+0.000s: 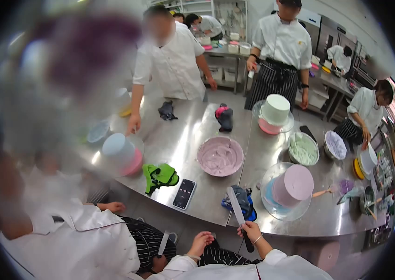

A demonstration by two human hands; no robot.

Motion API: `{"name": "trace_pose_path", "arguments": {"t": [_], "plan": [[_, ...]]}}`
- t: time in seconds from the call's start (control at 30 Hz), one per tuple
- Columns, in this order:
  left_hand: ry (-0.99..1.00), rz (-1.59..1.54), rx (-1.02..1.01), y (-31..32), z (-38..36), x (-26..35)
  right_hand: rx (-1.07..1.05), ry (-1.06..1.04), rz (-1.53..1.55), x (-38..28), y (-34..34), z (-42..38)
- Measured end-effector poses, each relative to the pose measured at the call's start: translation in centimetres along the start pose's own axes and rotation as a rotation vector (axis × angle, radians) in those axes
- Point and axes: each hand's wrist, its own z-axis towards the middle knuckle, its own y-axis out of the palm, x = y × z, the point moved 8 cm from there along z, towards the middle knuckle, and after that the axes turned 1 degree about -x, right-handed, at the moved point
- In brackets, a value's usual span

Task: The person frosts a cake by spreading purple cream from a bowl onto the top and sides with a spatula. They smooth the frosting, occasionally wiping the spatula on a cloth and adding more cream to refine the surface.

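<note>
My right hand (pixel 252 232) is closed round the dark handle of an icing spatula (pixel 236 207), its long pale blade pointing up and away over the table edge. My left hand (pixel 202 243) is raised beside it, fingers loosely bent and apart, with nothing seen in it. Behind the blade lies a bundle of blue and grey cloth (pixel 246 201). To the right, a lilac-frosted cake (pixel 293 185) stands on a clear turntable (pixel 272 205) with a blue part below. Farther back sits a bowl of mauve cream (pixel 220 156).
A phone (pixel 184 194) and green cloth (pixel 159 177) lie left on the steel table (pixel 186 123). Other frosted cakes (pixel 275 110) and a bowl of green cream (pixel 303 148) stand around. A co-worker (pixel 85 233) sits close on my left; others stand across. A purple blur covers the upper left.
</note>
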Motion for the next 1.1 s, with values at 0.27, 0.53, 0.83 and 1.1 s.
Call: {"name": "trace_pose_path", "arguments": {"t": [0.27, 0.53, 0.83, 1.1], "plan": [[-0.117, 0.246, -0.033, 6.0, -5.2, -6.7, 0.075, 0.102, -0.119, 2.6, -3.9, 4.0], [-0.021, 0.362, -0.068, 6.9, -5.4, -6.3, -0.010, 0.256, -0.177, 4.2, -5.1, 1.4], [-0.046, 0.470, -0.075, 6.5, -4.1, -9.3, -0.020, 0.198, -0.276, 6.4, -11.4, -6.1], [-0.125, 0.613, -0.208, 10.3, -3.5, -14.1, -0.069, 0.181, -0.369, 8.8, -15.6, -11.6]]}}
